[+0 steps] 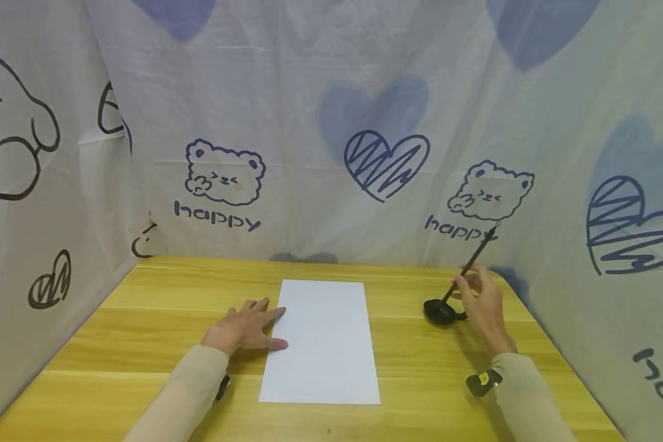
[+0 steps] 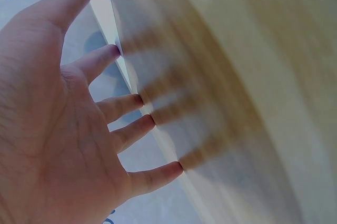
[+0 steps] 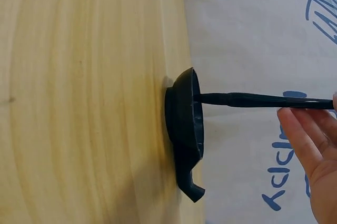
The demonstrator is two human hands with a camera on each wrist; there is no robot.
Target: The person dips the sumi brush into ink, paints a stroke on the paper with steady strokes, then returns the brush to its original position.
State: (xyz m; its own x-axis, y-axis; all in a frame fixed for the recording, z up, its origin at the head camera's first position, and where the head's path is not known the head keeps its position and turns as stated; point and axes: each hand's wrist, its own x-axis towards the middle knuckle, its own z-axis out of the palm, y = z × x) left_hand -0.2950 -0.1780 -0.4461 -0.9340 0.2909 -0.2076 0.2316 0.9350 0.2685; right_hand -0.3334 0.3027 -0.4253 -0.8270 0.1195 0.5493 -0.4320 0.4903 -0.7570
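Observation:
My right hand (image 1: 485,307) pinches a dark writing brush (image 1: 477,253) by its handle. Its tip end dips into a small black ink dish (image 1: 438,313) with a curved handle, on the right of the table. The right wrist view shows the brush (image 3: 258,100) meeting the inside of the dish (image 3: 184,124); the bristle tip is hidden by the rim. On the left, my left hand (image 1: 245,328) has its fingers spread, with thumb and index finger over the left edge of a blank white sheet of paper (image 1: 323,350). In the left wrist view that hand (image 2: 63,124) touches the surface with its fingertips.
The yellow wooden table (image 1: 143,319) is bordered by a white curtain (image 1: 304,202) printed with hearts and bears at the back and both sides. A dark wrist device (image 1: 483,382) sits by the right sleeve.

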